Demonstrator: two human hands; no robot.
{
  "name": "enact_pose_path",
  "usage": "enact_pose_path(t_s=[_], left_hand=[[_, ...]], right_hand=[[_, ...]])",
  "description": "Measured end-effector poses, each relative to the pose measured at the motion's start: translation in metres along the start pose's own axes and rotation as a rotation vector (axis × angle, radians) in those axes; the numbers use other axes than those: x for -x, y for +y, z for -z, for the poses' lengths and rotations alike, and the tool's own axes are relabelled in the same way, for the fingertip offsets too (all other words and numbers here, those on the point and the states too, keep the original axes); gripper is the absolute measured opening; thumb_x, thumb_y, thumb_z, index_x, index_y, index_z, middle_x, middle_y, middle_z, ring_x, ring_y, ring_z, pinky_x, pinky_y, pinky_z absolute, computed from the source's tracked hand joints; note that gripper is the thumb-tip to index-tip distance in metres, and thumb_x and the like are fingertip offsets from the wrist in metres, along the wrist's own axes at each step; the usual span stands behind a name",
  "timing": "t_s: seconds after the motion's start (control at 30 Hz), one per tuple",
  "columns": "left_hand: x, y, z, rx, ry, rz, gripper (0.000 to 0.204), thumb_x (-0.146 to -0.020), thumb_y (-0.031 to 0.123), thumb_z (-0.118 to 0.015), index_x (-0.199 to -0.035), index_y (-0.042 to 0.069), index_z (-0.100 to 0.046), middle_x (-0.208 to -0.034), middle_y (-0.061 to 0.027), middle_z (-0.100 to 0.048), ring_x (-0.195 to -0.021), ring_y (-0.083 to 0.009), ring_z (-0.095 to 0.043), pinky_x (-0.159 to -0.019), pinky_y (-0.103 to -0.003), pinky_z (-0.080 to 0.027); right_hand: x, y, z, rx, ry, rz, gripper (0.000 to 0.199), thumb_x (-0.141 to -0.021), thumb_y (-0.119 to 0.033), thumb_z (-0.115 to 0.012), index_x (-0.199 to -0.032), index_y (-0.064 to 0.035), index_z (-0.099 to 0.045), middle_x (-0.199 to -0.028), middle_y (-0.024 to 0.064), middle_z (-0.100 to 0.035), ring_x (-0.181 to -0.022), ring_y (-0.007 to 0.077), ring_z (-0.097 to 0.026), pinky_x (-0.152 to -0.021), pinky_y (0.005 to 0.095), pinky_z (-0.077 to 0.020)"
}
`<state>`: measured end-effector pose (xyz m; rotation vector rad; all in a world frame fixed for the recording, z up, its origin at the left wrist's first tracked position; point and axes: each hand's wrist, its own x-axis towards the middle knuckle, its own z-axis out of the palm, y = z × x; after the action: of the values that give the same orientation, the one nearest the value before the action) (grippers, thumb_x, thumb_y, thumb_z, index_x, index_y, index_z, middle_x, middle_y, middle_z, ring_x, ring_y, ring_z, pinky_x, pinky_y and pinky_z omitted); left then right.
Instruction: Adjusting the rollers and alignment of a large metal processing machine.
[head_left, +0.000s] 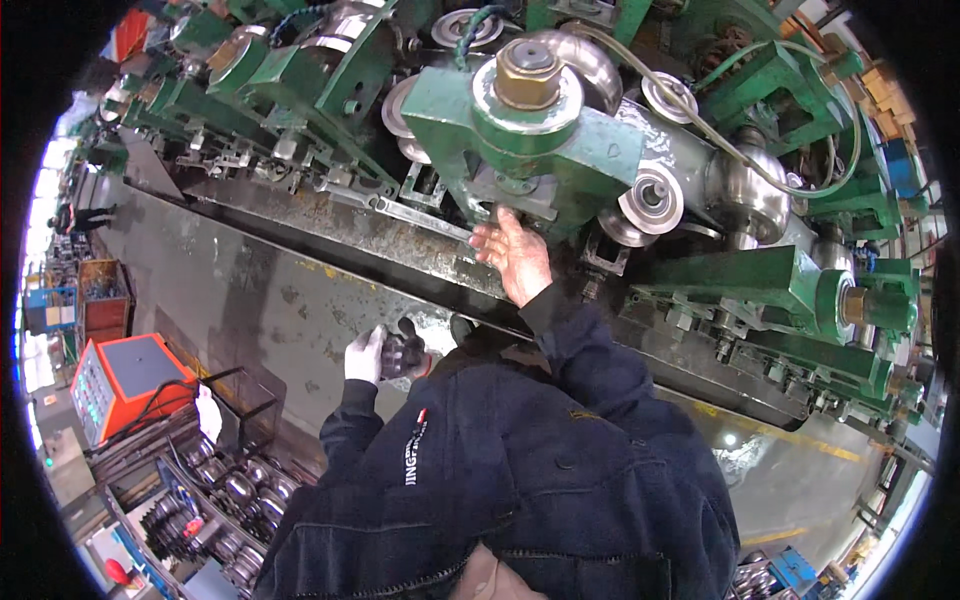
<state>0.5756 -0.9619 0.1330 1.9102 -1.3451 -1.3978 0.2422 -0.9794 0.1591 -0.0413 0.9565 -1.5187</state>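
My right hand (518, 262) is bare and reaches up to the front of a green roll stand (540, 160). Its fingers are apart, one of them at the lower edge of a grey metal plate in the stand. A large brass-coloured nut (527, 72) tops this stand. Lower and to the left, close to my body, my left hand (365, 355) wears a whitish glove. Against its fingers is a dark, lumpy thing (403, 353), perhaps part of a glove; its kind is unclear. Shiny steel rollers (655, 195) sit beside the stand.
More green stands (720, 280) with steel rollers run along the machine on both sides. A long metal bed edge (340, 255) crosses before me. At left stand an orange control cabinet (135, 380) and a rack of metal rolls (240, 490). A hose (740, 155) loops at upper right.
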Motion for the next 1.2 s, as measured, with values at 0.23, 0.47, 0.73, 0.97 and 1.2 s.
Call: enact_pose_path(t_s=[0.23,0.47,0.73,0.97,1.2], left_hand=[[-0.014,-0.015,0.002,0.020,-0.052,0.000,0.028,-0.098,0.022,-0.061,-0.099,-0.006,-0.068,-0.084,-0.0121,-0.073,-0.070,-0.0168,-0.069,-0.064,-0.031,-0.056],[-0.022,-0.027,-0.002,0.011,-0.041,-0.020,0.026,-0.099,0.021,-0.060,-0.100,-0.004,-0.067,-0.082,-0.0115,-0.072,-0.064,-0.0165,-0.069,-0.059,-0.030,-0.056],[-0.018,-0.026,-0.002,0.030,-0.042,0.043,0.033,-0.097,0.027,-0.062,-0.098,-0.005,-0.071,-0.082,-0.0103,-0.073,-0.069,-0.0146,-0.067,-0.066,-0.032,-0.054],[0.005,0.021,-0.018,0.124,-0.057,0.062,0.030,-0.099,0.025,-0.060,-0.098,-0.005,-0.067,-0.079,-0.0114,-0.070,-0.059,-0.0179,-0.068,-0.055,-0.032,-0.057],[-0.005,0.000,-0.014,0.027,-0.013,0.071,0.033,-0.097,0.027,-0.062,-0.097,-0.005,-0.070,-0.080,-0.0106,-0.072,-0.067,-0.0149,-0.067,-0.063,-0.032,-0.054]], right_hand=[[-0.001,0.000,0.005,-0.035,-0.048,-0.002,0.042,-0.096,-0.040,-0.068,-0.113,-0.0036,-0.054,-0.103,0.0158,-0.068,-0.089,0.0255,-0.069,-0.072,0.0355,-0.0538],[-0.002,0.003,0.006,-0.059,-0.048,-0.008,0.039,-0.097,-0.038,-0.066,-0.112,-0.0027,-0.059,-0.099,0.0138,-0.069,-0.088,0.0243,-0.069,-0.071,0.0352,-0.0537],[-0.001,0.000,0.006,-0.077,-0.105,-0.027,0.040,-0.097,-0.038,-0.066,-0.111,-0.0013,-0.058,-0.099,0.0132,-0.068,-0.088,0.0239,-0.068,-0.071,0.0347,-0.0539],[-0.002,-0.001,0.007,-0.068,-0.115,-0.020,0.041,-0.098,-0.040,-0.064,-0.111,-0.0022,-0.057,-0.100,0.0120,-0.067,-0.089,0.0239,-0.068,-0.072,0.0345,-0.0533],[-0.002,-0.001,0.008,-0.066,-0.134,-0.034,0.040,-0.099,-0.041,-0.064,-0.111,-0.0028,-0.057,-0.101,0.0117,-0.067,-0.090,0.0238,-0.068,-0.072,0.0345,-0.0523]])
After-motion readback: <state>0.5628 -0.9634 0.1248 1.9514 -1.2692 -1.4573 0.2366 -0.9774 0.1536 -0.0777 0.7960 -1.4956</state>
